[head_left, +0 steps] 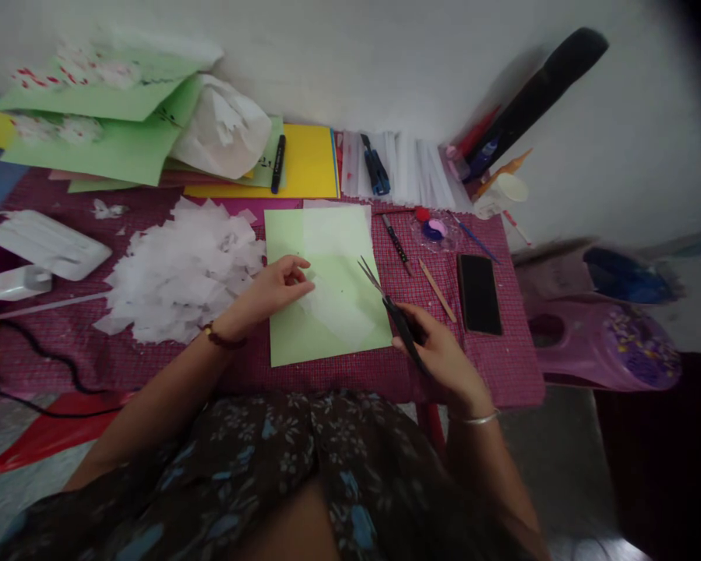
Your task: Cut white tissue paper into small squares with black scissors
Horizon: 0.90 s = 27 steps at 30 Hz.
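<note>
My right hand (438, 351) grips black-handled scissors (398, 318), their blades slightly parted and pointing up and left over the light green sheet (289, 335). Above the left part of that sheet is my left hand (280, 287), its fingers loosely bent and thumb apart, with nothing plain to see in them. Thin white paper (350, 321) lies on the green sheet near the fingertips, and another white piece (336, 226) lies across its top edge. Left of the sheet is a large heap of small cut white paper pieces (181, 269).
Across the back are green sheets with blossom pictures (110, 148), a yellow sheet (312, 160), a black marker (278, 164) and a utility knife (375, 166). To the right lie a pen (397, 244), a wooden stick (438, 291), a paint dish (435, 231) and a phone (480, 294). A power strip (52, 243) sits left.
</note>
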### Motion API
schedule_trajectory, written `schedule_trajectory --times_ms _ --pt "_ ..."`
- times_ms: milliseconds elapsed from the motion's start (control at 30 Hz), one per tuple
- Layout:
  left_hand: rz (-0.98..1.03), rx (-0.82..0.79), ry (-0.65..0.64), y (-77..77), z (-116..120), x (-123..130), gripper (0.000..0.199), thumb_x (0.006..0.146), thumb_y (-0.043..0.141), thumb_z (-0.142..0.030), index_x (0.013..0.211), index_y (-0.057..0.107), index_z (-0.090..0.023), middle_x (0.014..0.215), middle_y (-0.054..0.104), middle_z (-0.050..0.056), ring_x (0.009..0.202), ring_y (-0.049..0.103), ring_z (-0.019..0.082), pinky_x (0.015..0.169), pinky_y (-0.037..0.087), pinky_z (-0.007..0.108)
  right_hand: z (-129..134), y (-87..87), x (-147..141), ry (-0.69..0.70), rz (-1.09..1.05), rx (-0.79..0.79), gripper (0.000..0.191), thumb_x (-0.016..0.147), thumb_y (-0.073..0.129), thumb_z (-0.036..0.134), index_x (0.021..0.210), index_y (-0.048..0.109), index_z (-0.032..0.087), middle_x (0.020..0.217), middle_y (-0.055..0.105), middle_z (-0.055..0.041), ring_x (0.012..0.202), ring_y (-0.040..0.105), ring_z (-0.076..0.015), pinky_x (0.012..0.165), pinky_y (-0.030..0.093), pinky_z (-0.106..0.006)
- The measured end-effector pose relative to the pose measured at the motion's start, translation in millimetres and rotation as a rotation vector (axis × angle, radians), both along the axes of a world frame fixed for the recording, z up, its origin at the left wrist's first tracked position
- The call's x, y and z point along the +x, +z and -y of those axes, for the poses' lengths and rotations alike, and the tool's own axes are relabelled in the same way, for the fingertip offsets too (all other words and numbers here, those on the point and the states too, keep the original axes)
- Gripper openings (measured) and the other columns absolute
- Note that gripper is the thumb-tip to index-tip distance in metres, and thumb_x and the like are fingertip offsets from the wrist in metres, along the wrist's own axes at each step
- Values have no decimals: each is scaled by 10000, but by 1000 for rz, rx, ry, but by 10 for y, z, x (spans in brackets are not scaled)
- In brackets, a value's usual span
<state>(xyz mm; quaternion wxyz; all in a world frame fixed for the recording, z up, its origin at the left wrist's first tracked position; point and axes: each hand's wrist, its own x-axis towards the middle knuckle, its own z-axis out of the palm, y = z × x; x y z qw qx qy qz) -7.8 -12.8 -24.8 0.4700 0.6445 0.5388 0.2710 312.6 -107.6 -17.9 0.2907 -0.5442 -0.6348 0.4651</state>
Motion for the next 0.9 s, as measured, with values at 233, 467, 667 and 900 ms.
schedule_trajectory --times_ms 233,467,667,900 --pt "-436 223 -159 54 -23 127 56 779 590 -237 764 589 -182 803 578 35 723 546 180 695 413 326 -16 -40 20 12 46 22 565 850 733 384 1376 559 273 1355 656 -97 1228 636 -290 1066 487 -493" --pt "246 -51 -115 303 129 39 163 762 639 -233 730 482 -198 946 727 72 885 660 196 787 479 323 -192 10 -108 7 475 241 566 838 623 212 1398 557 163 1263 654 -170 1181 614 -335 1021 490 -533" --pt "848 -328 -24 469 217 -31 210 744 725 -250 725 529 -180 904 772 102 815 714 197 715 516 288 -284 4 -266 62 583 351 485 846 630 213 1328 620 166 1119 643 -152 1082 607 -340 987 494 -539" --pt "875 -487 343 357 188 -28 152 705 729 -179 670 581 -178 633 617 -25 550 573 100 507 487 197 -252 51 -510 -14 -286 39 511 979 478 575 1381 554 269 1328 642 -114 1220 621 -268 1048 495 -468"
